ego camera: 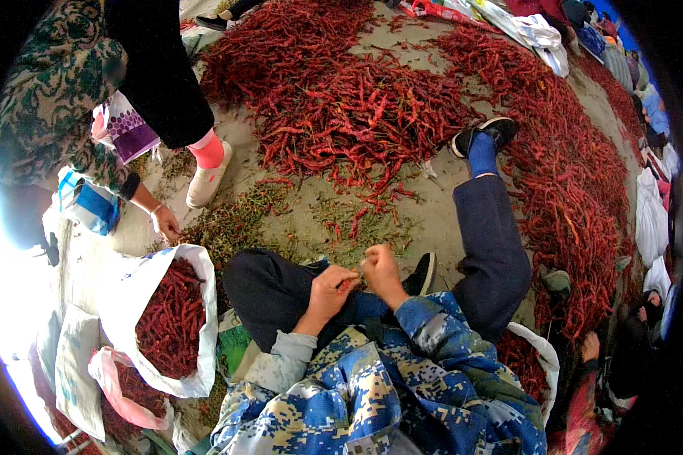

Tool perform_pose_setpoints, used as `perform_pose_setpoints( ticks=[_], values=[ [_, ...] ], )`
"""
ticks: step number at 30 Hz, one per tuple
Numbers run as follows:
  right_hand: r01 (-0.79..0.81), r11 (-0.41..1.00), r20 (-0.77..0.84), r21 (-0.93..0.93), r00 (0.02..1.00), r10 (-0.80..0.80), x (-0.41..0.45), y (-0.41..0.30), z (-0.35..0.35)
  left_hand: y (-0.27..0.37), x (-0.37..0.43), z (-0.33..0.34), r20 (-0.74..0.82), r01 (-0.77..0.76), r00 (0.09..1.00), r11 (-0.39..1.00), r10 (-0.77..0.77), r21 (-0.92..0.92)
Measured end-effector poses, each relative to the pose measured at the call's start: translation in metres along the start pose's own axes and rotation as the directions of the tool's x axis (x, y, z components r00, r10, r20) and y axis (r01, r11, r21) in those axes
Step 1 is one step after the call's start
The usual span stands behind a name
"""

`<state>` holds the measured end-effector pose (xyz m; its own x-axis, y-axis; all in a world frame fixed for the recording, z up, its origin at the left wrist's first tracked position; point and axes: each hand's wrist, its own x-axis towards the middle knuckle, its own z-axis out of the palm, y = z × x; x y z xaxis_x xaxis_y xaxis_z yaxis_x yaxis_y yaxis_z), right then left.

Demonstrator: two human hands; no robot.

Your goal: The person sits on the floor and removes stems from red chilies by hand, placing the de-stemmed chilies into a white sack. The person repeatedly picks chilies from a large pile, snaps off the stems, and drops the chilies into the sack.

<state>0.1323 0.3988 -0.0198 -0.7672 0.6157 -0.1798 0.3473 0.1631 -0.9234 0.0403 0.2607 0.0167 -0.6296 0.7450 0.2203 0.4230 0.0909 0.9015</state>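
Note:
Both my hands are close together above my lap. My left hand [325,293] is closed around a red dried chili pepper [347,283], part of which shows between the fingers. Fingertips of my right hand [382,273] are pinched near the pepper's stem end; whether they grip it is unclear. Beyond my hands, loose chili peppers and green stem bits [330,222] are scattered on the concrete floor. A large heap of red dried chilies [364,114] lies past them, between my legs and the far side.
An open white woven sack [205,341] of chilies stands at my left, another sack [548,352] at my right. A co-worker's hand [164,223] touches a pile of stems [233,222]. More chilies [575,216] spread along the right; other people sit beyond.

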Motion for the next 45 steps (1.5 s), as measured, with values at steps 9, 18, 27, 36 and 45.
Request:
perform_pose_setpoints(
  ticks=[9,18,27,36,45],
  values=[
    [0.126,0.935,0.042,-0.331,0.992,-0.119,0.072,-0.01,-0.016,-0.008,0.005,-0.009,0.012,0.449,0.87,0.783,-0.493,-0.43],
    [0.089,0.815,0.044,-0.573,0.996,-0.078,0.103,-0.009,0.01,-0.014,0.013,-0.01,0.058,0.504,0.826,0.689,-0.561,-0.52],
    [0.489,0.808,0.419,-0.329,0.842,-0.339,0.016,-0.081,-0.021,-0.01,0.025,-0.008,0.136,0.486,0.823,0.56,-0.551,-0.671],
    [0.265,0.944,0.225,-0.198,0.949,-0.219,0.074,-0.045,0.013,-0.016,0.018,-0.014,0.072,0.442,0.8,0.503,-0.596,-0.743],
    [0.378,0.578,0.305,-0.724,0.926,-0.223,0.113,-0.012,0.058,-0.02,0.016,-0.016,0.193,0.438,0.805,0.344,-0.561,-0.831]
  ],
)
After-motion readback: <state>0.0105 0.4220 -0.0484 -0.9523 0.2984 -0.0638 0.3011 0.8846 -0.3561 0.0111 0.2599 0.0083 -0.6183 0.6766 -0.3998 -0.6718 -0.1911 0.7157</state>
